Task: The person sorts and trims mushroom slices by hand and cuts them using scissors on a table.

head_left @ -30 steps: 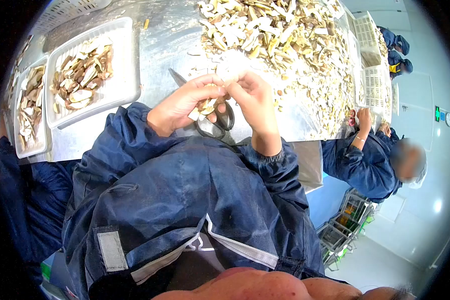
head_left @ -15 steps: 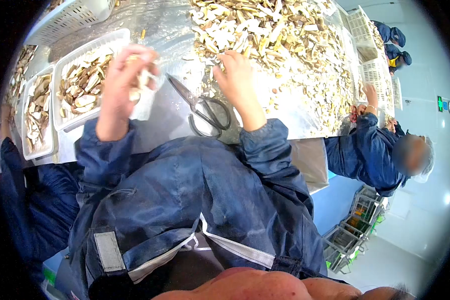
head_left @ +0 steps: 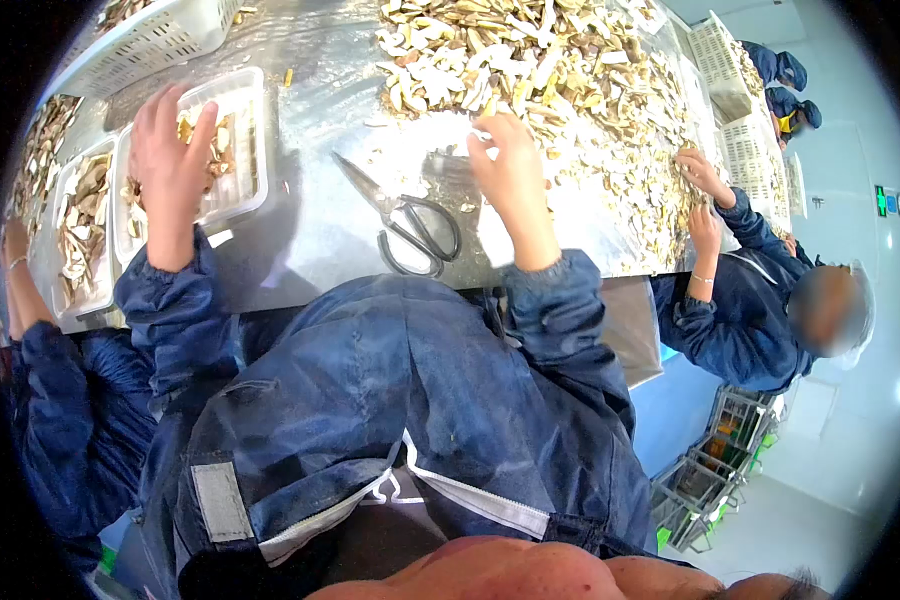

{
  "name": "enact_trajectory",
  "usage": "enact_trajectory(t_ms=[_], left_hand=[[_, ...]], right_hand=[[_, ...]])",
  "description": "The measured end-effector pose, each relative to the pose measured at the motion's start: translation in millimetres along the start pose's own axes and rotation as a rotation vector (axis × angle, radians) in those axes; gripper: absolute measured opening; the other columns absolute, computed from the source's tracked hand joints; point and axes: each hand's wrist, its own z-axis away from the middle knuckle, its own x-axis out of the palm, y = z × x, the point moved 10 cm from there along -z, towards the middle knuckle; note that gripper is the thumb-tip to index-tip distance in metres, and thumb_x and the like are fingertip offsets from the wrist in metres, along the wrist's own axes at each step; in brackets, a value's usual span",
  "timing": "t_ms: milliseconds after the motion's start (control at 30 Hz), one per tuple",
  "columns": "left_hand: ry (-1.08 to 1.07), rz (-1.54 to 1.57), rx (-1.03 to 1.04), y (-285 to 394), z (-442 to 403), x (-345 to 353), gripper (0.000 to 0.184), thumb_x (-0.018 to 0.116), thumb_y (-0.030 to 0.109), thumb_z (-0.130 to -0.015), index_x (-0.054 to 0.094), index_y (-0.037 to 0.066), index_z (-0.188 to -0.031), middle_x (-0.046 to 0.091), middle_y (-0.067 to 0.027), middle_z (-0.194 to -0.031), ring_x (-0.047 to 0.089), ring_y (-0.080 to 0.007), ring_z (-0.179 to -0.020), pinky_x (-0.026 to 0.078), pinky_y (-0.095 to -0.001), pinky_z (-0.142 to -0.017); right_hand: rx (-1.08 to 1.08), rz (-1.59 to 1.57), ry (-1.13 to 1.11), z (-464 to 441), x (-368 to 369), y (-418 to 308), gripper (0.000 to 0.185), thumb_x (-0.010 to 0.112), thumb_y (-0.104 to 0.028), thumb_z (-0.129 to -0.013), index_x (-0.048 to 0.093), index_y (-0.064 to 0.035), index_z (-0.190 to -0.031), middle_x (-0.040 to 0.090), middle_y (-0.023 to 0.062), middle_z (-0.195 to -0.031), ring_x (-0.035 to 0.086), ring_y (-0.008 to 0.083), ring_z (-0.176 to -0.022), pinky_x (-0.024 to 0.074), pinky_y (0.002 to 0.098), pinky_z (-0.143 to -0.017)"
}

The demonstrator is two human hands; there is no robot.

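Note:
My left hand (head_left: 168,150) is over a white plastic tray (head_left: 259,150) that holds dried mushroom slices (head_left: 217,165). Its thumb is spread from the fingers, and nothing shows in its grasp. My right hand (head_left: 510,170) is at the near edge of a large heap of dried mushroom slices (head_left: 530,50). Its fingers are bent, with the thumb apart from the index finger, and I see nothing held. Between my hands, black-handled scissors (head_left: 410,230) lie on the metal table (head_left: 315,110), blades pointing away to the left.
A second tray of slices (head_left: 85,220) stands at the left beside a co-worker's arm (head_left: 30,290). At the back left is a white slotted basket (head_left: 155,45). On the right, another co-worker's hands (head_left: 705,200) touch the heap. More white baskets (head_left: 720,65) line the far right.
My left hand has swung left over the tray, and the pale pieces it held are gone from it. My right hand has shifted slightly right. The right co-worker's hands have moved.

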Motion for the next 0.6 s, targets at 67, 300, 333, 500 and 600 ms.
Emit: enact_trajectory(t_ms=[67,300,333,500,600], left_hand=[[0.006,0.263,0.013,16,-7,8,0.042,0.066,0.030,-0.094,0.062,0.003,-0.125,0.061,-0.0160,-0.130,0.055,-0.0311,-0.124,0.040,-0.0442,-0.105],[-0.460,1.158,-0.372,102,32,131,0.025,0.065,0.017,-0.094,0.065,0.002,-0.115,0.064,-0.0075,-0.109,0.063,-0.0184,-0.097,0.050,-0.0288,-0.081],[-0.483,1.274,-0.487,102,39,143,0.024,0.064,0.015,-0.095,0.064,0.002,-0.115,0.064,-0.0079,-0.109,0.063,-0.0181,-0.095,0.051,-0.0288,-0.079],[-0.655,1.619,-0.831,115,77,173,0.025,0.054,0.018,-0.102,0.056,0.002,-0.122,0.063,-0.0075,-0.110,0.062,-0.0158,-0.092,0.051,-0.0286,-0.075],[-0.660,1.805,-0.933,126,78,165,0.030,0.049,0.025,-0.105,0.053,0.004,-0.126,0.063,-0.0089,-0.111,0.063,-0.0166,-0.089,0.053,-0.0298,-0.075]], right_hand=[[-0.021,0.006,-0.019,-22,31,-22,0.019,0.069,-0.024,-0.089,0.068,-0.0068,-0.098,0.068,0.0160,-0.093,0.067,0.0346,-0.083,0.0524,0.0451,-0.073],[0.040,0.335,-0.085,-56,87,-23,0.025,0.067,-0.029,-0.087,0.070,-0.0038,-0.084,0.070,0.0163,-0.086,0.068,0.0365,-0.080,0.0537,0.0477,-0.071],[0.041,0.330,-0.076,-51,84,-18,0.024,0.066,-0.029,-0.086,0.070,-0.0054,-0.082,0.070,0.0158,-0.084,0.068,0.0363,-0.079,0.0532,0.0476,-0.070],[0.294,-0.018,-0.141,-23,46,-1,0.023,0.075,-0.026,-0.083,0.074,-0.0036,-0.090,0.072,0.0136,-0.083,0.070,0.0237,-0.074,0.0530,0.0346,-0.066],[0.388,-0.455,-0.274,-17,57,-19,0.028,0.079,-0.024,-0.082,0.073,0.0002,-0.094,0.072,0.0109,-0.081,0.066,0.0134,-0.070,0.0500,0.0266,-0.064]])
